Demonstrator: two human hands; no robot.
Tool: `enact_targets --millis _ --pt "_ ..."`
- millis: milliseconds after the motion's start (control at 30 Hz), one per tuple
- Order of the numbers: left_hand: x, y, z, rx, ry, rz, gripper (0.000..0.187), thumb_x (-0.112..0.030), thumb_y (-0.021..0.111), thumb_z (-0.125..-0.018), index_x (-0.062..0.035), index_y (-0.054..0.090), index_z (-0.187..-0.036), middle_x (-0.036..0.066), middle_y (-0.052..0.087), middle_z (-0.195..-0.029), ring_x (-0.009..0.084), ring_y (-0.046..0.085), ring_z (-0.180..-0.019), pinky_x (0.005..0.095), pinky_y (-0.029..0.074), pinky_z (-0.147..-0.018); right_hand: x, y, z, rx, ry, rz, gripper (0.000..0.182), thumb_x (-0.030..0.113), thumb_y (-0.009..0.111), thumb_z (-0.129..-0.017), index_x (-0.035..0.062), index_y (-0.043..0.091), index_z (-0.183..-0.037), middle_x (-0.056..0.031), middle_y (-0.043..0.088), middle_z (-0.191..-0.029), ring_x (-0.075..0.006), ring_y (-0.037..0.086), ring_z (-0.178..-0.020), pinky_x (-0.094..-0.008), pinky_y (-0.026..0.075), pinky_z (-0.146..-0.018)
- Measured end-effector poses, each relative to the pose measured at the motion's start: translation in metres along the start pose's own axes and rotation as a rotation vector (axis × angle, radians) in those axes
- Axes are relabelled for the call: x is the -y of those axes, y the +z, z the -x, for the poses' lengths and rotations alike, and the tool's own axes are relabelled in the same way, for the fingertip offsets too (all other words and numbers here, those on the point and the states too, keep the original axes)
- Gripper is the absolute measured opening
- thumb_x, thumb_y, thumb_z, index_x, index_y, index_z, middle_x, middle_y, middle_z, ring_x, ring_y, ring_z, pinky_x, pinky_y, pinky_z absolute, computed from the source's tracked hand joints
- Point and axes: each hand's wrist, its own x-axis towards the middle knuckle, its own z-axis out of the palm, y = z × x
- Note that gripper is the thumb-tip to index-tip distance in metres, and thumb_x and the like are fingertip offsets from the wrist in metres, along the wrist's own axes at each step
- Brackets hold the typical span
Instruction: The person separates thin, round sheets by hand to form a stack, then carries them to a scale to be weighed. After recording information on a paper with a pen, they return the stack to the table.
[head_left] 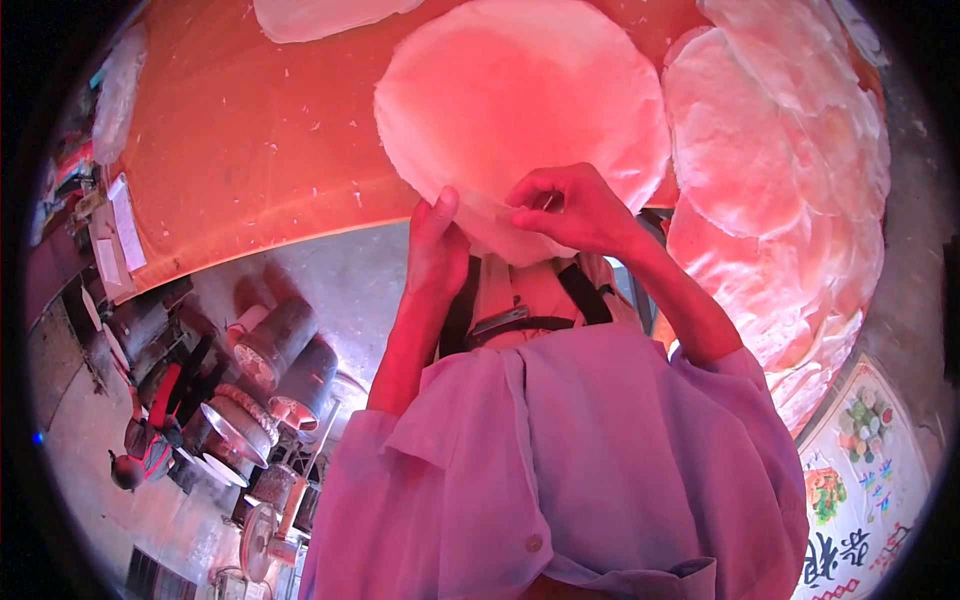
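Note:
A large round, thin, pale sheet lies over the orange tabletop, its near edge hanging past the table's front. My left hand grips that near edge at its left, thumb on top and fingers underneath. Just to the right, my right hand is closed in a pinch, thumb and forefinger at the lifted, folded edge of the same sheet. Both hands are in front of my body, close together.
A broad heap of similar overlapping sheets covers the table's right side. Another sheet shows at the far edge. The orange tabletop stretches left. Drums, pans and a person are at lower left; a printed bag is lower right.

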Motion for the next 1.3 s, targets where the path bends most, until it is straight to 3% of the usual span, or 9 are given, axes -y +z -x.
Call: enact_targets --millis 267,367,433,600,700,933,1000,1133,1300 --pt "0.002 0.001 -0.010 -0.100 0.024 -0.092 0.059 -0.018 0.063 -0.087 0.0018 0.035 -0.136 0.013 0.050 -0.130 0.0257 0.049 -0.120 0.0403 0.040 -0.102 -0.004 -0.014 0.001 -0.220 0.088 -0.090 0.013 0.010 0.073 -0.078 0.0016 0.063 -0.080 -0.0024 0.062 -0.069 -0.0050 0.056 -0.066 -0.0230 0.046 -0.061" --pt "0.008 -0.008 -0.015 -0.190 -0.017 -0.073 0.052 -0.011 0.063 -0.085 -0.0005 0.040 -0.131 0.012 0.053 -0.124 0.0249 0.052 -0.115 0.0365 0.045 -0.096 -0.001 0.007 0.000 -0.439 -0.091 0.308 0.019 0.017 0.075 -0.075 0.0024 0.063 -0.079 -0.0075 0.060 -0.066 -0.0114 0.058 -0.061 -0.0266 0.047 -0.059" --pt "0.016 -0.039 -0.016 -0.211 -0.094 -0.011 0.050 -0.010 0.060 -0.087 -0.0004 0.040 -0.132 0.013 0.053 -0.125 0.0255 0.053 -0.115 0.0363 0.046 -0.096 -0.013 0.021 -0.009 -0.507 -0.746 0.701 0.020 0.021 0.073 -0.073 0.0042 0.062 -0.074 -0.0112 0.057 -0.060 -0.0235 0.060 -0.057 -0.0341 0.048 -0.056" --pt "0.015 -0.027 -0.018 -0.175 -0.044 0.088 0.047 -0.005 0.054 -0.089 -0.0006 0.040 -0.133 0.014 0.054 -0.124 0.0264 0.053 -0.114 0.0386 0.045 -0.097 0.020 0.041 -0.005 -0.166 -0.206 0.810 0.014 0.019 0.068 -0.071 0.0083 0.060 -0.072 -0.0137 0.061 -0.071 -0.0322 0.062 -0.069 -0.0426 0.048 -0.059" --pt "0.005 -0.039 -0.011 -0.167 -0.072 0.062 0.048 -0.004 0.055 -0.088 -0.0008 0.040 -0.134 0.013 0.054 -0.125 0.0267 0.053 -0.116 0.0398 0.044 -0.099 0.039 0.000 -0.019 -0.326 -0.349 0.492 0.018 0.021 0.065 -0.072 0.0060 0.058 -0.065 -0.0156 0.061 -0.065 -0.0326 0.061 -0.060 -0.0395 0.049 -0.058" --pt "-0.035 -0.076 0.002 -0.145 -0.031 0.027 0.052 -0.006 0.059 -0.087 0.0000 0.039 -0.136 0.014 0.052 -0.129 0.0267 0.052 -0.119 0.0422 0.043 -0.102 0.112 -0.205 -0.017 -0.633 -0.248 -0.050 0.018 0.010 0.069 -0.082 0.0029 0.067 -0.098 -0.0019 0.067 -0.076 -0.0101 0.063 -0.064 -0.0237 0.050 -0.058" --pt "-0.038 -0.103 -0.001 -0.199 -0.074 -0.005 0.052 -0.006 0.058 -0.088 0.0011 0.039 -0.136 0.013 0.050 -0.132 0.0266 0.049 -0.122 0.0423 0.040 -0.104 0.098 -0.278 0.014 -0.652 -0.600 0.073 0.016 0.008 0.059 -0.086 0.0002 0.065 -0.099 -0.0086 0.064 -0.103 -0.0187 0.060 -0.093 -0.0322 0.047 -0.090" --pt "-0.020 -0.125 -0.010 -0.164 -0.098 0.085 0.053 -0.009 0.057 -0.088 0.0011 0.038 -0.137 0.012 0.048 -0.135 0.0265 0.046 -0.125 0.0431 0.037 -0.106 0.048 -0.370 0.061 -0.969 -0.407 0.093 0.034 0.031 0.073 -0.078 0.0034 0.067 -0.097 -0.0031 0.065 -0.080 -0.0102 0.059 -0.075 -0.0289 0.047 -0.068" --pt "-0.040 -0.105 0.006 -0.036 -0.110 -0.035 0.065 -0.020 0.059 -0.087 -0.0034 0.030 -0.143 0.009 0.043 -0.140 0.0268 0.042 -0.129 0.0447 0.033 -0.107 -0.012 -0.325 0.068 -1.319 0.198 1.180 0.061 0.042 0.074 -0.077 -0.0022 0.058 -0.115 -0.0141 0.068 -0.096 -0.0191 0.066 -0.084 -0.0316 0.053 -0.074"
